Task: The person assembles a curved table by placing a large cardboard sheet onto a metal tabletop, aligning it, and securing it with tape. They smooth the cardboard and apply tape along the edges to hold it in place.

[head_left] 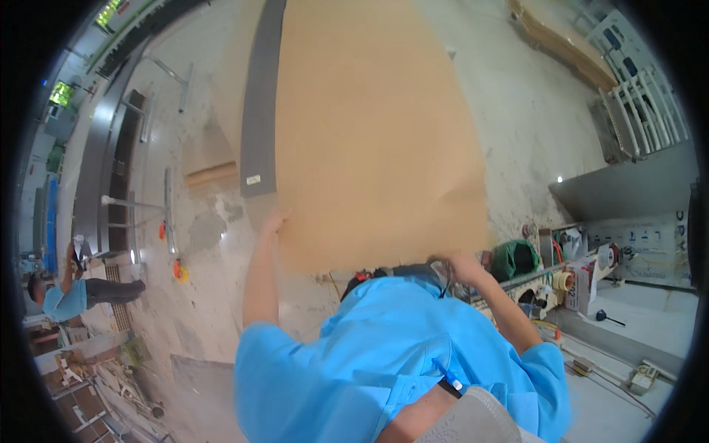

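Note:
A large sheet of brown paper (377, 140) stretches away in front of me, its near edge close to my waist. At its near left side my left hand (276, 223) is closed on the sheet's edge, with the fingers partly hidden. My right hand (463, 268) is closed at the near right edge of the sheet, by my waist. A thin dark loop shows beside its fingers; I cannot make out what it is. Along the sheet's left side lies a long dark grey panel (260, 111) with a small white label near its end.
At left, a person in blue (81, 295) stands by long dark panels (100, 162) on metal supports. A flat brown piece (210, 173) lies on the floor. At right are a green bag (515, 260), a cluttered bench (583, 277), a grey panel (628, 184) and a white rack (650, 111).

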Demonstrator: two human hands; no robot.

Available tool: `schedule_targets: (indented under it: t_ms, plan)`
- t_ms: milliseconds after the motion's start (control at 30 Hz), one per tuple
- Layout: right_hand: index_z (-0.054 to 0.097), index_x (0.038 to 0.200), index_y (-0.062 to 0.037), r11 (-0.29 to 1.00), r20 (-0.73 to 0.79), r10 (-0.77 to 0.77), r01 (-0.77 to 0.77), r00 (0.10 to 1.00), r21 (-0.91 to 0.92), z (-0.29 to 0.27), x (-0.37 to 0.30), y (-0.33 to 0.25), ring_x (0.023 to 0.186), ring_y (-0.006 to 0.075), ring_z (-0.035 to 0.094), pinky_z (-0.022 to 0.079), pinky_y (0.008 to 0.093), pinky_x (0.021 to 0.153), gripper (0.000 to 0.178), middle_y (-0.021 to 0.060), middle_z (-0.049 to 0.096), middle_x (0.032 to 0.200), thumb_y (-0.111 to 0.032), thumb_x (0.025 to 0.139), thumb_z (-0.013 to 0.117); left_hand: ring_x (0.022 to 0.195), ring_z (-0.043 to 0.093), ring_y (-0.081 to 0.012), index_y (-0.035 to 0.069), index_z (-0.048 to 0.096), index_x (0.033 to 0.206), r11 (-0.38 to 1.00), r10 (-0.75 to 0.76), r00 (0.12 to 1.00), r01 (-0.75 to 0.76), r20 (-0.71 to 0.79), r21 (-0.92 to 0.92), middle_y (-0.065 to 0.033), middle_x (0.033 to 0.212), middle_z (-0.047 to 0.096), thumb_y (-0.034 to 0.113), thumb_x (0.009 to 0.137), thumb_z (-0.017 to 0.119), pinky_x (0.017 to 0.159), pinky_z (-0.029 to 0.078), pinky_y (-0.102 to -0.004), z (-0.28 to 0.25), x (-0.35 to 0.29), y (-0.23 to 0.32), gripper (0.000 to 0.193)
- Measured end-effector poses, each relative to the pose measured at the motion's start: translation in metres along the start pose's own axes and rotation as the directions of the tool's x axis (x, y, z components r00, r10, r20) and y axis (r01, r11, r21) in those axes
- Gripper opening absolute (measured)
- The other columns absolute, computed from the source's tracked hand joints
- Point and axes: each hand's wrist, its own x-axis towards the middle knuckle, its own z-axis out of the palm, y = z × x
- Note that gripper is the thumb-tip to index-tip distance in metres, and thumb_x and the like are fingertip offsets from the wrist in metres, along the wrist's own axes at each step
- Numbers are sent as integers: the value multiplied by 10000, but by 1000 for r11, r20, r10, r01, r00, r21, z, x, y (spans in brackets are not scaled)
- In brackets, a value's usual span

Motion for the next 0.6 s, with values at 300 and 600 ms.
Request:
schedule_targets:
  t_ms: [300, 600]
  plan:
    - [639, 1341, -104, 991, -591, 130, -120, 796, 57, -102, 109, 65, 1252, 378, 584, 466, 449, 1051, 466, 171, 642, 1348, -353, 950, 688, 1109, 668, -253, -5, 649, 1297, 982, 74, 955, -19, -287, 189, -160, 1218, 710, 343, 952, 693, 962, 512, -383, 12, -23, -8, 492]
    - [412, 1496, 36, 815, -762, 392, -579, 515, 28, -100, 227, 227, 1424, 482, 376, 344, 496, 1171, 623, 334, 385, 1533, -382, 1040, 490, 1029, 692, -242, -37, 711, 1133, 905, 172, 936, -26, -309, 425, -170, 1079, 742, 349, 957, 668, 889, 527, -394, 23, -58, 19, 427]
